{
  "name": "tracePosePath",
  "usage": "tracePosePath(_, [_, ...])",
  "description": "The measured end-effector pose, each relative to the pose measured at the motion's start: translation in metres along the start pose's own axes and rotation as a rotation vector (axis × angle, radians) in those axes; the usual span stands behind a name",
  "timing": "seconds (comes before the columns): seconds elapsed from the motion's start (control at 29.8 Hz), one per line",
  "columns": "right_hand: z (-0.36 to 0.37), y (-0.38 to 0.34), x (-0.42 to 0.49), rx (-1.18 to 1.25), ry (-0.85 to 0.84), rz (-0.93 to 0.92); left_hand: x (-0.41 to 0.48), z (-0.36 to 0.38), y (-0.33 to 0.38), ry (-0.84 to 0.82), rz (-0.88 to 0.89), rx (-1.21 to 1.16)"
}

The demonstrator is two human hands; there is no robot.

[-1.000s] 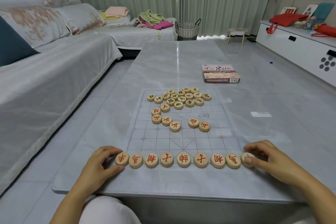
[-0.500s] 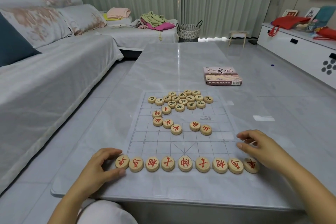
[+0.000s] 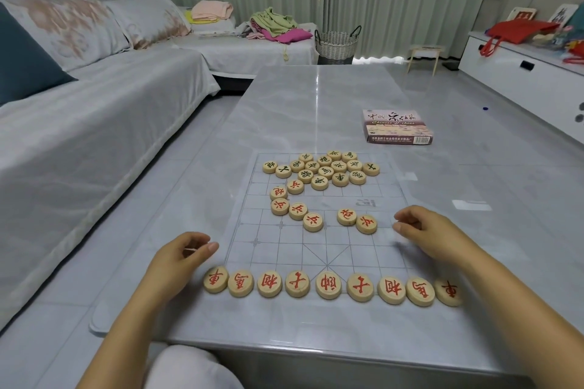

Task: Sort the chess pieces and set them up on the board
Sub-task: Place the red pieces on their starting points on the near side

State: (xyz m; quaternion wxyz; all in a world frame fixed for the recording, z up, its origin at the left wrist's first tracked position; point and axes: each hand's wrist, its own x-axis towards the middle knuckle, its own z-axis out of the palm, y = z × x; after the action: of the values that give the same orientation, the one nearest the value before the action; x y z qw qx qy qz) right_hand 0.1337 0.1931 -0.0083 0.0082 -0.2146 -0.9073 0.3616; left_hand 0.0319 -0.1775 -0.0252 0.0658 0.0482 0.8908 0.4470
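Note:
A clear plastic chess board (image 3: 268,246) lies on the grey table. Several red-lettered wooden discs form a row (image 3: 328,286) along its near edge. More red pieces (image 3: 313,222) lie loose mid-board, and a cluster of dark-lettered pieces (image 3: 325,167) sits at the far end. My left hand (image 3: 177,259) hovers just left of the board above the row's left end, fingers loosely curled, holding nothing. My right hand (image 3: 426,230) hovers at the board's right edge beside a loose red piece (image 3: 366,224), fingers loosely curled and empty.
The chess box (image 3: 396,126) lies on the table (image 3: 316,98) beyond the board to the right. A grey sofa (image 3: 94,110) runs along the left. A white cabinet (image 3: 521,82) stands at the right, a woven basket (image 3: 336,44) past the table's far end.
Both hands have let go of the row's end pieces and lifted forward. The right hand moved up toward the loose red pieces; the left rose slightly off the left end.

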Motion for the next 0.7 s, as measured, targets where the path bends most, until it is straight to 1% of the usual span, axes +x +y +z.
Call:
tracePosePath(0.17, [0.006,-0.003,0.011,-0.002,-0.016,-0.004,0.016,0.005,0.015,-0.007,0.036,0.038])
tracePosePath(0.37, [0.014,-0.009,0.023,-0.005,-0.008,-0.036,0.041,0.025,0.028,-0.088,0.077,0.141])
tracePosePath(0.5, [0.018,-0.014,0.036,-0.021,-0.011,-0.059,0.061,0.044,0.042,-0.065,0.107,0.172])
tracePosePath(0.6, [0.023,-0.022,0.046,-0.076,-0.054,-0.084,0.086,0.057,0.060,-0.061,0.147,0.251])
tracePosePath(0.7, [0.027,-0.030,0.056,-0.123,-0.107,-0.114,0.113,0.071,0.075,-0.082,0.130,0.315])
